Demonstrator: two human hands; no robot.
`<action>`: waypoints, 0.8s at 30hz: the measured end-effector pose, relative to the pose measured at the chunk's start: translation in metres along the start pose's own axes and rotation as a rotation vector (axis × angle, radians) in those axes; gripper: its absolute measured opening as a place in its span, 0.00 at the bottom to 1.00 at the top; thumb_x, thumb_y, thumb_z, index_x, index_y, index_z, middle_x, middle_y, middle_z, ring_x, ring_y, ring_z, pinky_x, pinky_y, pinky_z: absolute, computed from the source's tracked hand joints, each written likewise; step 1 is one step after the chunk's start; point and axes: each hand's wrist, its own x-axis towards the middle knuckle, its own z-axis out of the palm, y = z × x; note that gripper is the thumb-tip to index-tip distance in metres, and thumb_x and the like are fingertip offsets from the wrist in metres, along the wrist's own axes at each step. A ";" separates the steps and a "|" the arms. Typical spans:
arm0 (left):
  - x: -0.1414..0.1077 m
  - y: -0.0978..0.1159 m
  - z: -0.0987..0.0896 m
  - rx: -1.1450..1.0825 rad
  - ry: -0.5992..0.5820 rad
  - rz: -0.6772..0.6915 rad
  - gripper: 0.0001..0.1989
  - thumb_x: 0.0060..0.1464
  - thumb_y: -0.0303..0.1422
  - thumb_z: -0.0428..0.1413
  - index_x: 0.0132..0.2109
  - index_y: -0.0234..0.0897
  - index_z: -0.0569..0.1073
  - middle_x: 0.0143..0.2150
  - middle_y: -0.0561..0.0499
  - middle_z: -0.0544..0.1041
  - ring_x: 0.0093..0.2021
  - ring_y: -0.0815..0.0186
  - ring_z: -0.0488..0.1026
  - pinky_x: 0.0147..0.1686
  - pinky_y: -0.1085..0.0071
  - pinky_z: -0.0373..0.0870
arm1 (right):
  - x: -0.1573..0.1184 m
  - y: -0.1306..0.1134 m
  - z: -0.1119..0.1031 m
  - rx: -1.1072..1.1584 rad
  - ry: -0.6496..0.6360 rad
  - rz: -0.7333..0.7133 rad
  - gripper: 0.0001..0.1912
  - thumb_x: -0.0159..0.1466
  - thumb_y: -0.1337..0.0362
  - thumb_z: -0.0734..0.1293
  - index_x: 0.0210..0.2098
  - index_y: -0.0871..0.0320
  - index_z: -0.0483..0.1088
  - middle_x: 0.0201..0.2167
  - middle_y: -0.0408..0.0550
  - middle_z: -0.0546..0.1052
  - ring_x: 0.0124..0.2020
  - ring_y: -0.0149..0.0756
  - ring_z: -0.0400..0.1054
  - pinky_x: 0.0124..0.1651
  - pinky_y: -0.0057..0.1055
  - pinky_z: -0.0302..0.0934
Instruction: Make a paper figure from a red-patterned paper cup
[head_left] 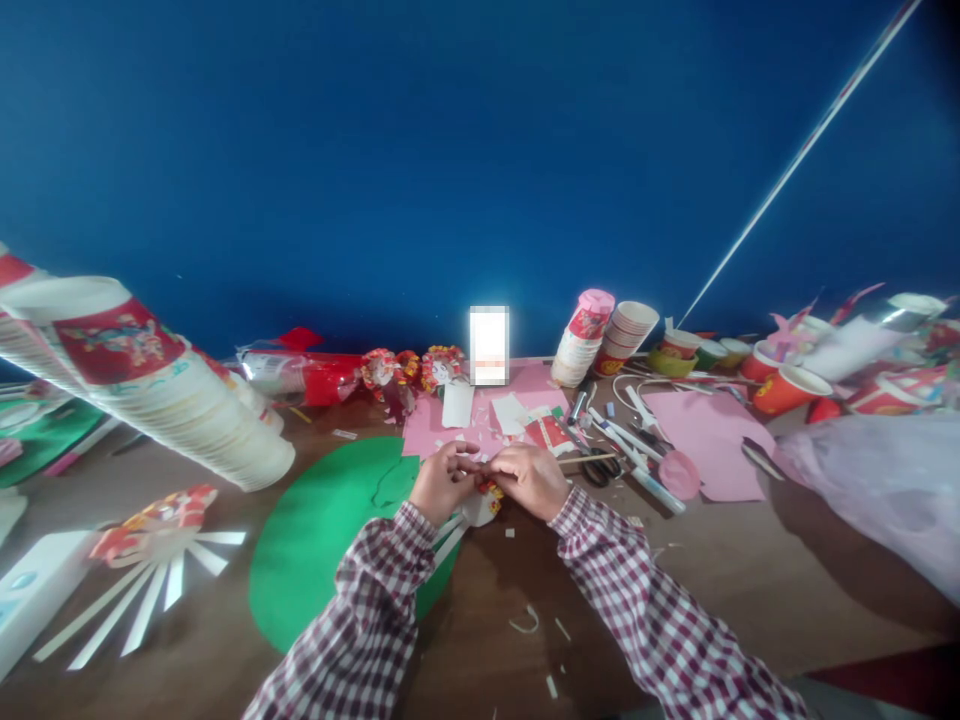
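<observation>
My left hand point(444, 482) and my right hand point(529, 482) meet in front of me, fingertips pinched close together. Between them is a cut paper cup point(481, 512), its whitish base showing below the fingers, with red and yellow print and white strips fanning out under my left hand. The fingers hide its upper part. Beneath my left hand lies a large round sheet of green paper point(315, 550). A similar cut cup point(161, 540) with splayed white strips rests to the left. Scissors point(602, 466) lie beyond my right hand.
Tall stacked paper cups point(187, 400) lean at left; shorter cup stacks point(581, 345) stand at the back. Pink paper point(709, 440), pens point(634, 455) and a box cutter point(762, 458) lie right, near a translucent plastic bag point(877, 480). Paper scraps point(525, 622) dot the brown table. A blue wall point(450, 150) rises behind.
</observation>
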 end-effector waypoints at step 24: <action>0.001 -0.012 -0.007 0.460 -0.021 0.205 0.20 0.47 0.26 0.50 0.49 0.38 0.68 0.40 0.48 0.77 0.41 0.64 0.73 0.40 0.70 0.68 | -0.001 -0.002 0.002 -0.142 -0.030 -0.043 0.08 0.61 0.63 0.62 0.34 0.56 0.73 0.29 0.46 0.75 0.34 0.32 0.65 0.38 0.26 0.56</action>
